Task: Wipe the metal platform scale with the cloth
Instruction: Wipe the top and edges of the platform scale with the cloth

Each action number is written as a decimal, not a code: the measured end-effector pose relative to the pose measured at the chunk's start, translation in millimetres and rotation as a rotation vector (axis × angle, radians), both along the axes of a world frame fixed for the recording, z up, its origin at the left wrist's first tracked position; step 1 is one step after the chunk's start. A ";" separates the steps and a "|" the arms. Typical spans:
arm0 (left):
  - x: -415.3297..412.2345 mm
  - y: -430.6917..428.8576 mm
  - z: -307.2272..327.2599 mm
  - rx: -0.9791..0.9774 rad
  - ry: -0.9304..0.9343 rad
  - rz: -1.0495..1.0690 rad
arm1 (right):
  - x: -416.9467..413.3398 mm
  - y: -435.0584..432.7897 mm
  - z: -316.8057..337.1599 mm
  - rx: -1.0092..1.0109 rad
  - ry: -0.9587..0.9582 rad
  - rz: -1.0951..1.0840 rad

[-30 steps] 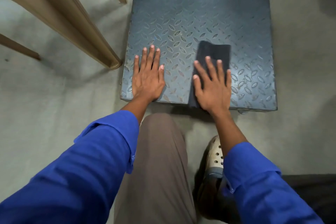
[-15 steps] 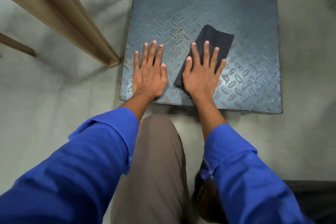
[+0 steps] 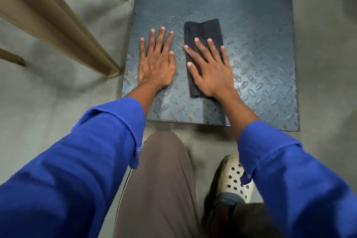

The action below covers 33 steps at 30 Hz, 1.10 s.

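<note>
Person's right hand [image 3: 210,71] flat on cloth [image 3: 202,29], left hand [image 3: 157,63] flat on scale [image 3: 260,44], grips apart; firm even strokes probably work best.

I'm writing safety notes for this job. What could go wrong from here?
The right hand presses the cloth flat without gripping it, so it may slip or bunch on the raised tread of the scale. The left hand rests bare on the scale beside the cloth; the patch under it may go unwiped. A wooden leg stands close to the scale's left edge; a wide stroke could knock it.
</note>
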<state>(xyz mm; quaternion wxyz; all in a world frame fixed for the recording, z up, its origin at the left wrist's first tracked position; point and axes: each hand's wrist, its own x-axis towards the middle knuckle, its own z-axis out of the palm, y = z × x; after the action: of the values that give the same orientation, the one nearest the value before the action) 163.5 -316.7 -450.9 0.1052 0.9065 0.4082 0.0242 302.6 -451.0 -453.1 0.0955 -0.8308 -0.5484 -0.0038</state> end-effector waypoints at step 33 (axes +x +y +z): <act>39.5 43.4 -4.6 0.043 -0.035 0.041 | 82.6 113.7 2.6 -0.063 0.074 -0.234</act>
<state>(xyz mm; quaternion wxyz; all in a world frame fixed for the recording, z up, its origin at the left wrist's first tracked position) 202.9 -273.3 -455.4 0.0924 0.8994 0.4242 0.0509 385.2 -337.3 -450.5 0.0884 -0.8911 -0.4439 0.0328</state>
